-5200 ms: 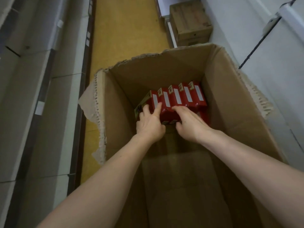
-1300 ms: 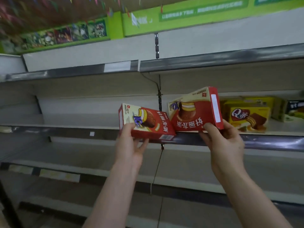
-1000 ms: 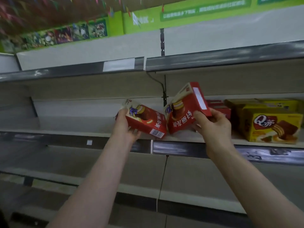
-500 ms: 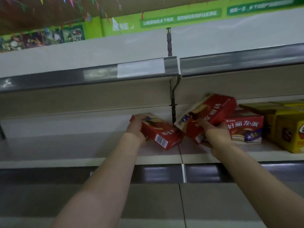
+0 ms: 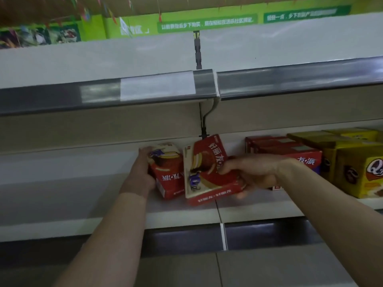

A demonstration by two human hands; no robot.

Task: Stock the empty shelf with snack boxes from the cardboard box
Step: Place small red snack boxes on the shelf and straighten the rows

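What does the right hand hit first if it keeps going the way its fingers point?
Probably the left red box: the right hand points leftward, and its own tilted red box leads. Depth unclear.

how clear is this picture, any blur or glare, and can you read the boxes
Head view: dim, soft overall; right hand fingertips motion-smeared; shelf rail label washed out by glare; shelf edges bow from the wide lens; large print on the right-hand red box legible, small print not.

Yellow boxes (image 5: 358, 162) right; green banner (image 5: 207, 22) above.
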